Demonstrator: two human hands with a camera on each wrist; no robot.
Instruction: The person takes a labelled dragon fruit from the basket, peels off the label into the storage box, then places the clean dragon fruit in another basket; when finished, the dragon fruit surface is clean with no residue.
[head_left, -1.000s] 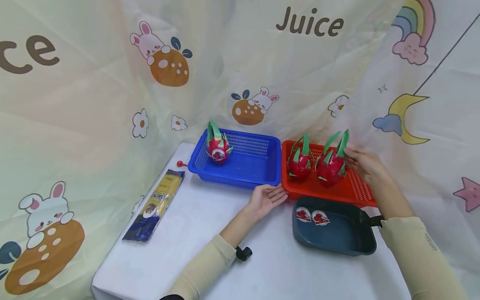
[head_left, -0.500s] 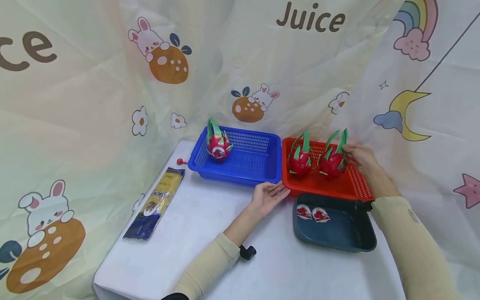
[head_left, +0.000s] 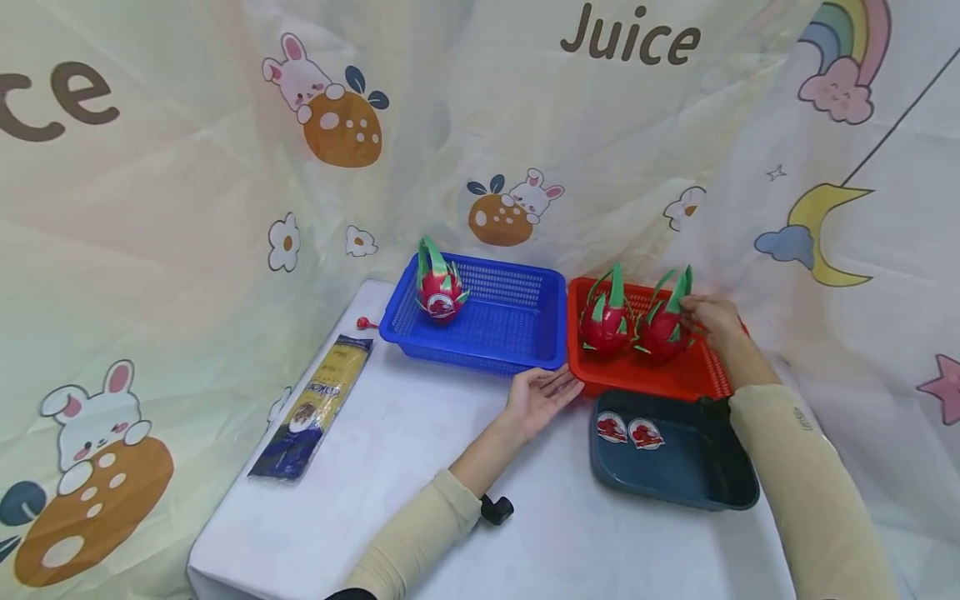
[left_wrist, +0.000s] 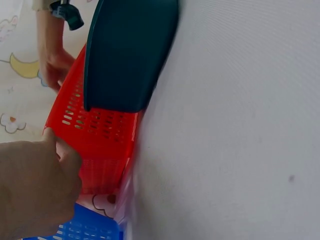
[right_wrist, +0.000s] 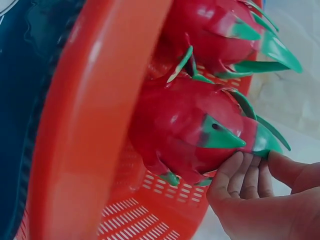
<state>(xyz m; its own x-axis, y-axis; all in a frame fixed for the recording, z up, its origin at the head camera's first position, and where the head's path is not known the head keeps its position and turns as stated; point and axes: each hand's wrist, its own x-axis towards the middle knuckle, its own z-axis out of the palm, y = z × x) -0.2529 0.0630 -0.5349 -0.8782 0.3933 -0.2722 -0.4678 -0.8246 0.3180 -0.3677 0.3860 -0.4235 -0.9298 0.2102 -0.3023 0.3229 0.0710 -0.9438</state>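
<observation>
My right hand [head_left: 716, 321] pinches a dragon fruit [head_left: 663, 332] by a green leaf at its top, thumb against fingertips in the right wrist view. This fruit is red with green leaves and sits low in the red basket [head_left: 693, 375]. Close on its left stands another dragon fruit [head_left: 604, 327], leaf tips up. My left hand [head_left: 534, 402] is palm up at the near left corner of the red basket, its fingers stretched out against the rim. In the left wrist view that hand [left_wrist: 40, 185] overlaps the basket's side.
A blue basket [head_left: 510, 329], left of the red one, holds a third dragon fruit [head_left: 440, 292]. A dark teal tub [head_left: 675, 467] with two round stickers stands before the red basket. A blue and gold packet [head_left: 315, 408] and a small red ball-ended object [head_left: 364, 323] lie at left.
My right hand has moved left and brought the dragon fruit down into the red basket, more upright and nearer its neighbour. My left hand stays at the basket's corner.
</observation>
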